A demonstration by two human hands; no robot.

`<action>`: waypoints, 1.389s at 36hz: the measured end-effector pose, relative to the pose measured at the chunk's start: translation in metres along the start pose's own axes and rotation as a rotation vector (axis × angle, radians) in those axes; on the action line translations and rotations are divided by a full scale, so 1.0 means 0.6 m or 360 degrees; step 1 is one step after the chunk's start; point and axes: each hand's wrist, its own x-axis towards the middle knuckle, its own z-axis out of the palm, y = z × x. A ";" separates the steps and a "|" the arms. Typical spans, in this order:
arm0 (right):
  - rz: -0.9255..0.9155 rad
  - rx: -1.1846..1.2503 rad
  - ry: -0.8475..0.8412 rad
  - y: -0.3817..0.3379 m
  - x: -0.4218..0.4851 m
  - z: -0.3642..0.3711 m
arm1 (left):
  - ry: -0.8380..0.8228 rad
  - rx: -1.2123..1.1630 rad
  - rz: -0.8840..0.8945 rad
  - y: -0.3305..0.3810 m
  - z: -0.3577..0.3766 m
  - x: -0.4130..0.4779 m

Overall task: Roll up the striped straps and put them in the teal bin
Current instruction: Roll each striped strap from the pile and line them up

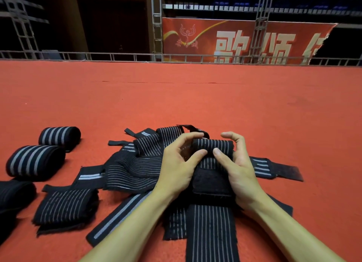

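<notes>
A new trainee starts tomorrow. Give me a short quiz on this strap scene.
1. True or false: the teal bin is in view.
2. The strap being rolled is gripped by: A one hand, B both hands, C neither.
3. Fill in: the two wide-striped rolls lie to the ___ of the loose pile.
Key: 1 false. 2 B, left hand and right hand. 3 left.
</notes>
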 end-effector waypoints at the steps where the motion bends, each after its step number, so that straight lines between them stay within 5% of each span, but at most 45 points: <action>1: 0.0022 0.0026 -0.0010 0.001 0.000 0.002 | 0.0026 0.0006 0.0024 -0.001 0.000 0.001; 13: -0.0010 -0.0059 0.0086 0.015 0.002 0.007 | -0.0007 0.0160 0.0286 -0.009 -0.006 0.006; 26: -0.0087 -0.0066 0.0064 0.010 -0.002 0.000 | -0.0191 0.0006 -0.0137 0.005 -0.003 -0.004; 32: -0.0004 0.0138 0.0064 0.004 0.000 0.005 | -0.0087 -0.0009 -0.0041 0.006 -0.006 -0.001; 43: -0.0019 -0.0042 -0.0024 0.012 0.002 0.003 | -0.0089 0.0094 0.0116 0.006 -0.013 0.002; 50: -0.0081 -0.0175 0.0058 0.012 0.004 -0.003 | -0.0100 0.0035 -0.0042 0.004 -0.010 -0.002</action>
